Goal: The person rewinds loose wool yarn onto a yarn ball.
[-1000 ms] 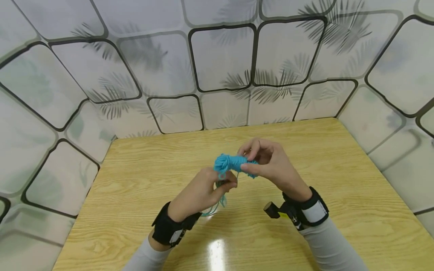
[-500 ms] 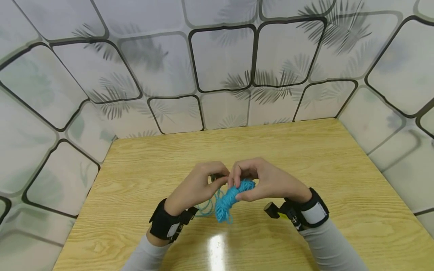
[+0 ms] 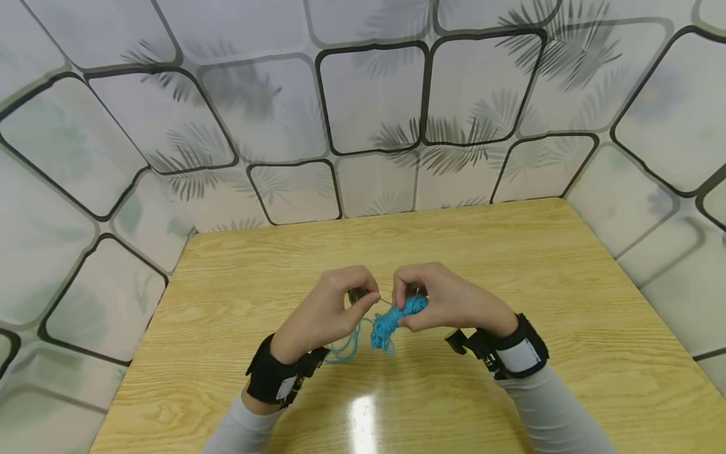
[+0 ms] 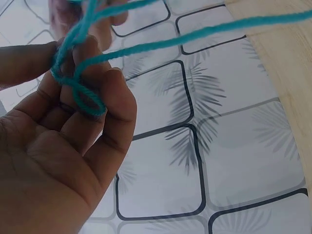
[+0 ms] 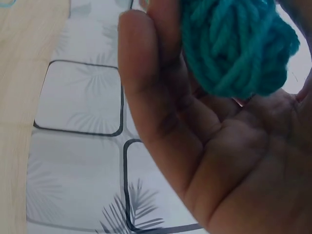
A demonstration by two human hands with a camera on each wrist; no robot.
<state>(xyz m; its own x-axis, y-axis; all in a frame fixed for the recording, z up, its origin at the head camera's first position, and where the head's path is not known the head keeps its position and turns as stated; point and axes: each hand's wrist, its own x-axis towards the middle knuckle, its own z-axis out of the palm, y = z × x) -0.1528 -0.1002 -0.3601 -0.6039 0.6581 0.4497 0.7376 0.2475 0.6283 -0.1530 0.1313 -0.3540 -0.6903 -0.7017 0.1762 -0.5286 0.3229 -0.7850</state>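
A small bundle of blue yarn (image 3: 386, 325) is held above the table by my right hand (image 3: 454, 299), thumb on the near side and fingers on the far side. In the right wrist view the wound end of the bundle (image 5: 239, 48) fills the space by the palm. My left hand (image 3: 334, 306), just to the left, pinches a yarn strand (image 4: 146, 48) between thumb and fingertips. A short taut length runs from that pinch to the bundle. In the left wrist view the strand loops over the curled fingers (image 4: 117, 102).
Slack yarn loops (image 3: 345, 350) hang below my left hand, near the wood-grain table (image 3: 238, 265). Walls with a leaf and outline pattern (image 3: 368, 101) enclose the table at the back and both sides. Each wrist wears a black strap (image 3: 524, 347) with a camera.
The bundle has come down and turned from nearly level to slanting, its left end now lower. Over the last half second my hands have drawn slightly apart, stretching the strand between them.
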